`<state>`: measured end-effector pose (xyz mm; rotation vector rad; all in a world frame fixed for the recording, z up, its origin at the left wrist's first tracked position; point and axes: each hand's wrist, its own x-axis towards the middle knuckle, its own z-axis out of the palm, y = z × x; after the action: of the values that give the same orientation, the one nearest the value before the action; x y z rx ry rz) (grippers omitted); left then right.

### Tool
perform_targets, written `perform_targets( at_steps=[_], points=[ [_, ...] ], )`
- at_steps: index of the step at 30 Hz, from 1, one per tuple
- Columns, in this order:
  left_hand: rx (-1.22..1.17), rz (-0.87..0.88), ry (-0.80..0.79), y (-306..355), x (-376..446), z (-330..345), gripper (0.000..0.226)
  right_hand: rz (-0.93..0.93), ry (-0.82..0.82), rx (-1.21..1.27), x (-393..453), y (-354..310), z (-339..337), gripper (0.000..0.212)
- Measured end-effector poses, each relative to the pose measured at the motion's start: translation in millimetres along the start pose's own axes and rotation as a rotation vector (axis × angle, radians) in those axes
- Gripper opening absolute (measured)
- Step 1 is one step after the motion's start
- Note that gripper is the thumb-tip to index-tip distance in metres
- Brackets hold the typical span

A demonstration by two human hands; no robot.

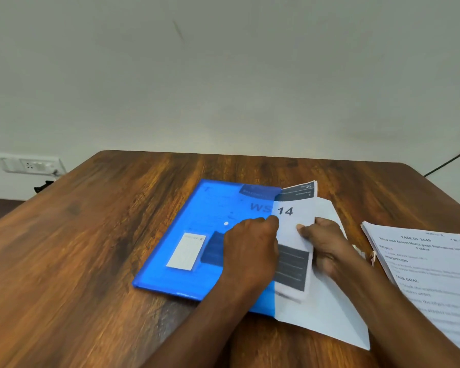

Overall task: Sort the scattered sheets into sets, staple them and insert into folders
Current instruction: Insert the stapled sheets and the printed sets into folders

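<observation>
Glossy plastic folder [197, 235], wood-grain table [91, 248], paper sheets [327, 317]

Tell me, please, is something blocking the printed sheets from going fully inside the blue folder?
Nothing visible blocks them. The printed sheets are already partly inside the blue folder through its right edge. The left hand rests on the folder, the right hand grips the sheets. The folder's inside shows only dimly.

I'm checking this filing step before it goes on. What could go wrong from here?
The sheets are only partly inside the blue folder; one loose sheet fans out below and may crease or stay outside. The left hand presses on the folder, so the opening may pinch and snag the sheets as the right hand pushes.
</observation>
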<state>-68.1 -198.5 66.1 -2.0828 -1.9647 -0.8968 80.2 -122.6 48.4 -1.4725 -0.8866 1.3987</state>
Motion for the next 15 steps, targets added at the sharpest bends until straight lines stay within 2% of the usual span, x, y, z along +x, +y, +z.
perform_targets(
  at_steps=[3,8,12,15],
  points=[
    [-0.018,0.022,0.012,2.5,-3.6,2.3,0.013,0.008,-0.098,-0.097,0.6,5.0,9.0,0.026],
    [-0.053,0.013,0.03,2.3,-4.7,-0.9,0.007,0.012,-0.132,-0.218,0.6,-3.1,5.9,0.029],
    [-0.082,0.03,0.032,2.5,-3.8,0.1,0.01,0.024,-0.205,-0.273,-4.5,-2.5,11.8,0.029],
    [-0.092,0.024,0.019,1.2,-5.3,-1.3,0.016,0.031,-0.281,-0.336,-16.6,-6.3,24.9,0.02]
  ],
)
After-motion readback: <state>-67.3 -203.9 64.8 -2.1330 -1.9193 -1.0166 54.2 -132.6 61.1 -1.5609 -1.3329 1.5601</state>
